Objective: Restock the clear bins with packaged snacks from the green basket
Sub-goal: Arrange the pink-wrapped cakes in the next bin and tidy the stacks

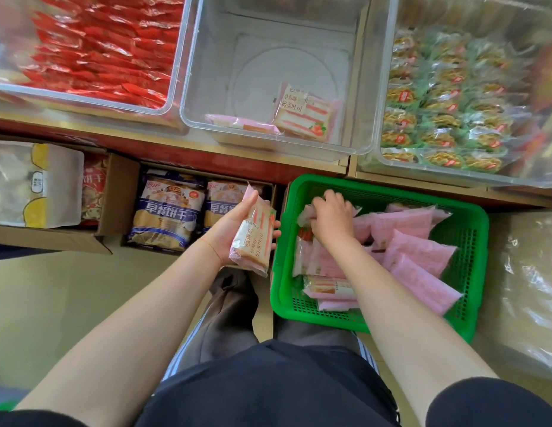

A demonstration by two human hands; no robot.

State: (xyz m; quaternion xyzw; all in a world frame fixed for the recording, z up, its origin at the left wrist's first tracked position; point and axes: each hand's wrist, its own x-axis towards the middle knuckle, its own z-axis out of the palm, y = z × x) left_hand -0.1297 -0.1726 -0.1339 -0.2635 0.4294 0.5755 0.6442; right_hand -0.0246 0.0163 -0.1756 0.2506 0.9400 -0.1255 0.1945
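A green basket [472,248] sits below the shelf at right, holding several pink snack packets [419,251]. My right hand [331,217] is down in the basket's far left corner, fingers curled on a pink packet [307,215] there. My left hand [234,229] holds a pink sandwich-bread packet [254,241] palm-up, just left of the basket. The middle clear bin [357,87] on the shelf holds two such packets [305,114] near its front wall.
The left clear bin [173,97] is full of red packets. The right clear bin [384,143] is full of green-wrapped cakes. Cardboard boxes [114,198] with blue biscuit bags stand on the floor at left. A clear plastic bag [530,288] lies right of the basket.
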